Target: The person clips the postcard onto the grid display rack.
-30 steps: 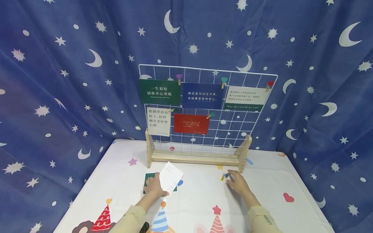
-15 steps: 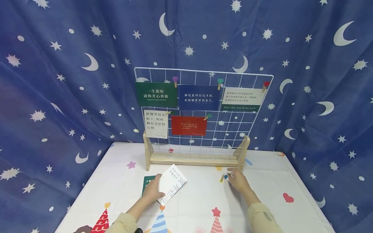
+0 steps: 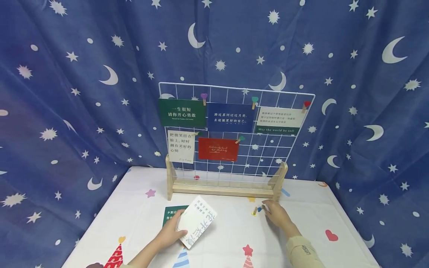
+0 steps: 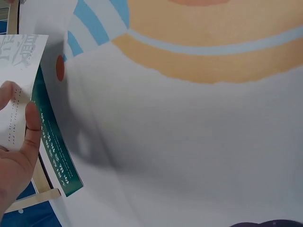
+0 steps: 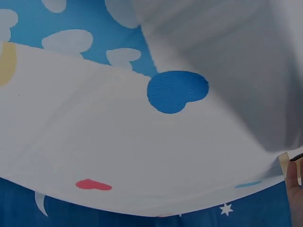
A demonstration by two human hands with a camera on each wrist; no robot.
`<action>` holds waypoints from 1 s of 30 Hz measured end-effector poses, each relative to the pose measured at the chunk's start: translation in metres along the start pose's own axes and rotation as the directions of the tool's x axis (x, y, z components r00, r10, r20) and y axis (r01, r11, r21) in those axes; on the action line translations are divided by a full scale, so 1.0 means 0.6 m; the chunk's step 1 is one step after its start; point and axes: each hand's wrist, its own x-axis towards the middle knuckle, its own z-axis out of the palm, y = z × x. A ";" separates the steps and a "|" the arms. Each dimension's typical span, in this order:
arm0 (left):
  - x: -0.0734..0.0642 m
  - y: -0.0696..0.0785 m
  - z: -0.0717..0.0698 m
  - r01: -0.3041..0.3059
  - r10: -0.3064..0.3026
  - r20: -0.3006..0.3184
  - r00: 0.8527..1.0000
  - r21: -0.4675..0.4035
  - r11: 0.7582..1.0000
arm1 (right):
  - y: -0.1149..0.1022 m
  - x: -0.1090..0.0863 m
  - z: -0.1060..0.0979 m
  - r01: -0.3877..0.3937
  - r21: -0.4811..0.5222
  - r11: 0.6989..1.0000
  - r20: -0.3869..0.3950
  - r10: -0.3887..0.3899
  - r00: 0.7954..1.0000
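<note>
My left hand (image 3: 171, 231) grips a white card (image 3: 197, 219) printed with grey-blue Chinese characters, thumb on its face. The card is raised and tilted over the table. Partly behind it lies a green card (image 3: 171, 213), seen also in the left wrist view as a green strip (image 4: 57, 142) beside the fingers. At the right, my right hand (image 3: 277, 216) pinches a small wooden clothespin with a blue heart (image 3: 259, 209), mostly covered by the fingers. Just left of it is a clothespin with a yellow end (image 3: 254, 212). The right wrist view catches only part of this hand (image 5: 294, 189).
Behind the hands stands a white wire grid (image 3: 261, 149) on a wooden base (image 3: 224, 190). Clothespins hold several cards on it, among them a red card (image 3: 218, 149) and a blue card (image 3: 230, 117). A starry blue curtain (image 3: 134, 48) surrounds the table's printed white cloth (image 3: 231, 230).
My left hand has lifted the white card off the green one, drawn it toward me and turned its printed face up. The right hand stays beside the clothespins, almost still.
</note>
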 end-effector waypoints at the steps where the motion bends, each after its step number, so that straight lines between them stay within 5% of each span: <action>1: -0.002 0.001 0.000 0.000 0.000 -0.001 1.000 -0.005 1.000 | 0.001 0.000 0.001 0.005 -0.016 1.000 -0.020 -0.005 1.000; 10: -0.023 0.019 -0.003 -0.036 0.035 -0.017 0.999 -0.058 0.998 | -0.014 0.011 0.011 0.017 -0.159 0.987 -0.109 -0.035 0.993; 18: -0.038 0.037 -0.012 -0.007 0.001 -0.050 0.999 -0.115 0.993 | -0.029 0.021 0.012 -0.035 -0.164 0.986 -0.038 0.029 0.999; 30: -0.055 0.058 -0.023 -0.023 0.045 0.068 0.997 -0.293 0.956 | -0.025 0.029 0.020 0.004 -0.180 0.984 -0.019 -0.008 1.000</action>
